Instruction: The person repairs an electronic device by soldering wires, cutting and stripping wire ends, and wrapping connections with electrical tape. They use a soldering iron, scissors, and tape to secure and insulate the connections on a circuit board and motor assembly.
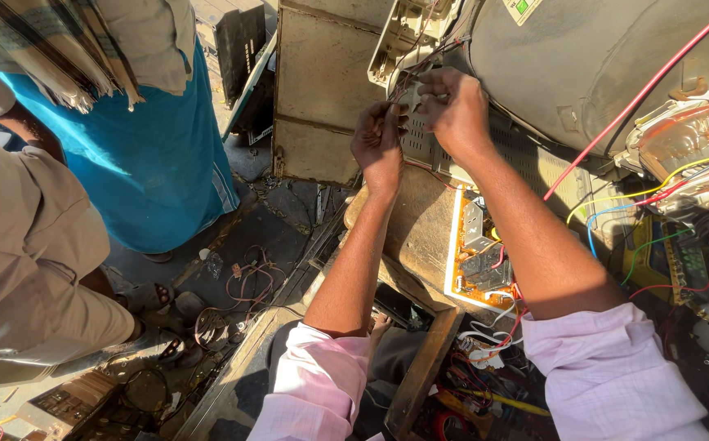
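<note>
Inside the opened grey plastic television shell (526, 155), with its ribbed, slotted wall, lie one curved grey picture tube (583, 65) and one orange circuit board (481, 261) studded with white blocks. Both hands pinch a small pale connector (414, 96) on thin wires at the shell's upper rim: the left hand (379, 143) closed on it from below, the right hand (452, 106) closed on it from above. One red wire (640, 94) crosses the tube; yellow, blue and green ones trail beside it.
</note>
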### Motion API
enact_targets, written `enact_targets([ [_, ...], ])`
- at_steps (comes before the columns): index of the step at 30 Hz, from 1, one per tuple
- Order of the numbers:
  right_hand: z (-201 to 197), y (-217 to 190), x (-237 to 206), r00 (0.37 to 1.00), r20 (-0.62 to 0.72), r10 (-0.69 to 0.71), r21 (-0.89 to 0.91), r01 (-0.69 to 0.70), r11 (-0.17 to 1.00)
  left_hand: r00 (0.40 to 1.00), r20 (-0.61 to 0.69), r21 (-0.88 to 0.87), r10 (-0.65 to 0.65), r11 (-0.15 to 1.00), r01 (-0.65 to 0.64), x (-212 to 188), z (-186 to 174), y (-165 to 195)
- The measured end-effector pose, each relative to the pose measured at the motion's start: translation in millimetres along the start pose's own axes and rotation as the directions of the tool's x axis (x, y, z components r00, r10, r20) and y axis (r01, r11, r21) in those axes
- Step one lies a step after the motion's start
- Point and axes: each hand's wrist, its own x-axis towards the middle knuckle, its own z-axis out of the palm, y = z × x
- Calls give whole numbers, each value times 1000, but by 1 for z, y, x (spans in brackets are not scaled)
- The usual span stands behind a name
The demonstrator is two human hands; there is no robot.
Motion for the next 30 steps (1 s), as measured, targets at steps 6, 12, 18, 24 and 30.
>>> enact_targets([
  [6,-4,3,1,993,107,50,152,-66,986,998,64,-18,-29,999,30,-1,-4,-3],
  [12,1,6,3,986,109,124,128,-137,982,999,23,107,-22,994,20,-2,-7,-2],
  [18,12,11,12,984,99,146,17,-148,989,992,68,123,105,986,-112,-4,-7,0],
  [24,24,17,12,987,67,148,48,-151,987,992,72,256,105,959,-120,-4,-7,4],
  [30,22,19,8,997,1,73,8,-73,997,991,82,250,103,961,-120,-3,-3,1],
])
